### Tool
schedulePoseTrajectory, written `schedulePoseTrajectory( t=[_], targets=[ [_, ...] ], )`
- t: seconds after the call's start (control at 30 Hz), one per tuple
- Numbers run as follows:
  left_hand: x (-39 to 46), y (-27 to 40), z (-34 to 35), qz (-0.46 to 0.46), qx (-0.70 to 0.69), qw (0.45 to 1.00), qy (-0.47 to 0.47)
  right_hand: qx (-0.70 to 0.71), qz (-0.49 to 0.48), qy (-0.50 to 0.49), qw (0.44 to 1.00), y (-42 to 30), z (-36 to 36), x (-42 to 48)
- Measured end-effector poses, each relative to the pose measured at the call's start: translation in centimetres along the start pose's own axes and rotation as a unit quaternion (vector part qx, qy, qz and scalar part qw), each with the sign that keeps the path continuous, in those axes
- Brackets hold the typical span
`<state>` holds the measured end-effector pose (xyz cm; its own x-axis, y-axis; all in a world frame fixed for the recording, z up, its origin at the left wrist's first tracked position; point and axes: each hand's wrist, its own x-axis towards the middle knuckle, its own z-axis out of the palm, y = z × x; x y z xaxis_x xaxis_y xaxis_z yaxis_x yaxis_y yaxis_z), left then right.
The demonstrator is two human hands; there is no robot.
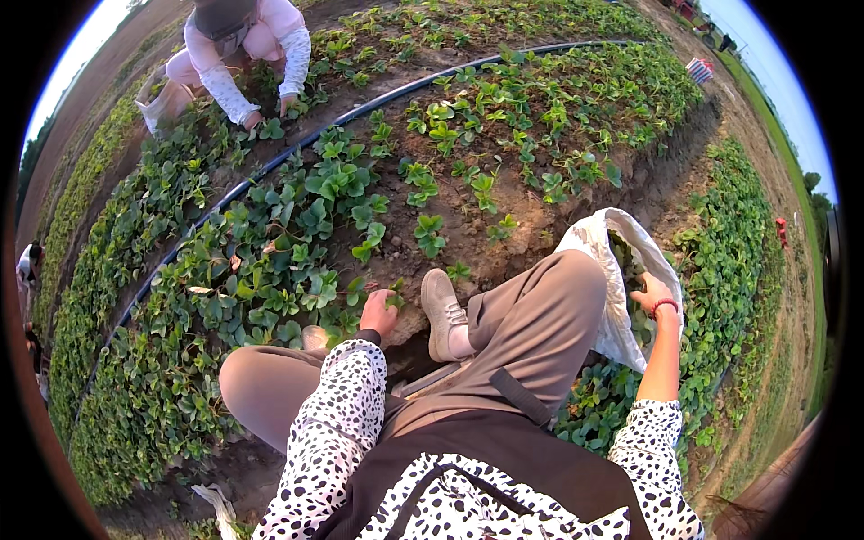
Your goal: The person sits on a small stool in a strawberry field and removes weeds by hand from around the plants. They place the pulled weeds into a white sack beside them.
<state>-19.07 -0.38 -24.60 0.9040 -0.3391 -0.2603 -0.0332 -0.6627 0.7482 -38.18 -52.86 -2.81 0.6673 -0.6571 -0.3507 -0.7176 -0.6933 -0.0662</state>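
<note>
My left hand (pixel 380 313) is low over the raised bed, beside my shoe, with its fingers curled near a small green plant; whether it grips the stem is unclear. Leafy strawberry plants (pixel 290 263) grow thickly to its left, and smaller ones (pixel 429 234) stand in bare soil above it. At the right, my right hand (pixel 653 295), with a red bead bracelet at the wrist, reaches into the mouth of a white woven sack (pixel 611 337). Its thumb and fingers are apart, and green leaves show inside the sack. Part of that hand's grasp is hidden.
A dark irrigation hose (pixel 378 101) curves across the bed. Beyond it another person (pixel 236 61) crouches among plants with a pale sack (pixel 158 101). A low seat frame (pixel 428 379) shows between my legs. A striped bag (pixel 699 70) stands far off at upper right.
</note>
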Motion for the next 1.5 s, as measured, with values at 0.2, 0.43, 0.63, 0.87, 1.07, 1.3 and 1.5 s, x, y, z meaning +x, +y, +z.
schedulePoseTrajectory(
  t=[0.2, 0.43, 0.63, 0.87, 1.07, 1.3, 1.5],
  targets=[
    [-1.1, 1.3, -1.2, 0.012, -0.002, 1.0, -0.014, -0.049, -0.029, 0.091, 0.994, -5.2, -2.4, -3.0],
    [-2.6, 1.4, -2.2, 0.015, 0.065, 0.996, -0.058, 0.17, -0.279, 0.251, 0.911, -21.6, -8.0, -7.6],
    [-3.7, -0.6, -6.1, -0.042, 0.242, 0.956, -0.16, 0.259, -0.459, 0.085, 0.846, -34.9, -3.8, -13.0],
    [-2.0, -7.6, -12.0, -0.01, 0.105, 0.994, 0.008, 0.18, -0.536, -0.149, 0.811, -41.3, 11.2, -8.6],
    [-1.2, -7.8, -5.5, -0.079, 0.144, 0.985, -0.062, -0.008, -0.371, -0.323, 0.87, -43.5, 27.9, -4.8],
    [-3.9, -8.4, -3.6, 0.018, 0.183, 0.979, -0.092, 0.27, -0.37, -0.313, 0.832, -45.3, 37.1, -4.1],
    [-7.3, -9.1, -5.0, 0.113, 0.267, 0.95, -0.119, 0.315, -0.284, -0.341, 0.839, -48.1, 35.5, -2.8]
  ],
)
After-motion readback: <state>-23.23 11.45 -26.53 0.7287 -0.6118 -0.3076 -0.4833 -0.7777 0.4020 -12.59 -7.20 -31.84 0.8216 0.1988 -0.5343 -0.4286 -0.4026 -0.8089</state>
